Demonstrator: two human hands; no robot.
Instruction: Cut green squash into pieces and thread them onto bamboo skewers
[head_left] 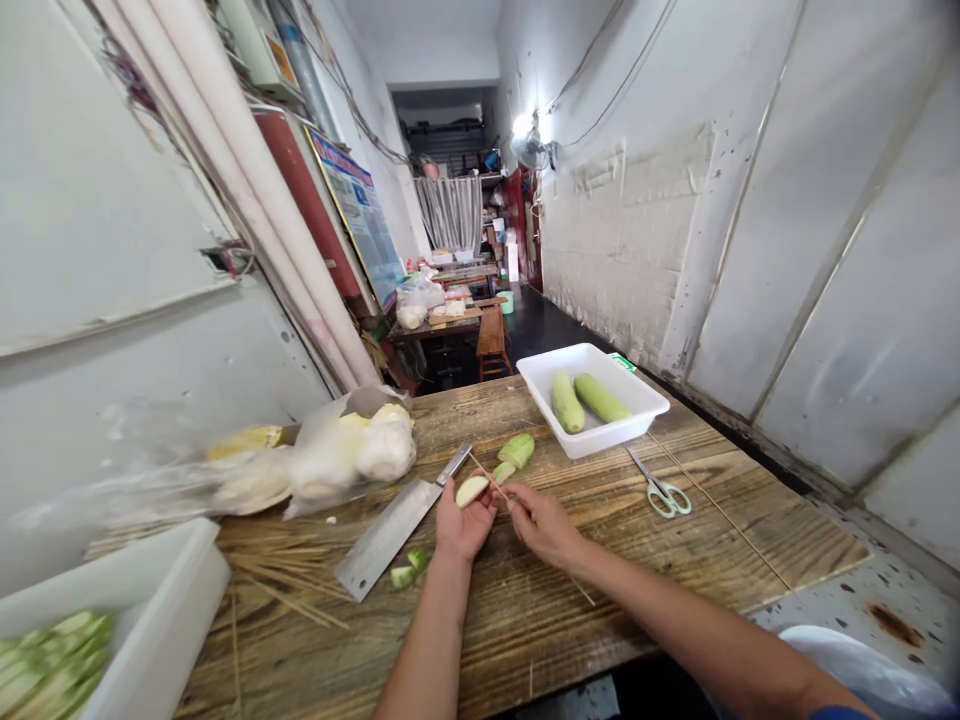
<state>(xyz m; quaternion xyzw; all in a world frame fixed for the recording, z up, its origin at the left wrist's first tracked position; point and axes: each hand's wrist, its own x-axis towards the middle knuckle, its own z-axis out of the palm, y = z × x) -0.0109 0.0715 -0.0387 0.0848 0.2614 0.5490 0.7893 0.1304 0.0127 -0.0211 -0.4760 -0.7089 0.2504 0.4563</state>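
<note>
My left hand (466,522), palm up, holds a pale slice of zucchini (472,490) in its fingers. My right hand (546,525) pinches a thin bamboo skewer (485,470), whose tip points up and left past the slice. I cannot tell whether the skewer touches the slice. Just beyond the hands lie cut zucchini slices (517,449) on the wooden table. A cleaver (390,535) rests flat to the left of my left hand, its handle pointing away. Small green zucchini end pieces (403,576) sit beside its blade.
A white tray (600,440) with two whole zucchinis (600,398) stands at the back right, near green-handled scissors (667,498). Loose skewers (292,570) lie at left, beside a white bin (169,620) of cut zucchini. Plastic bags (352,450) line the far left edge.
</note>
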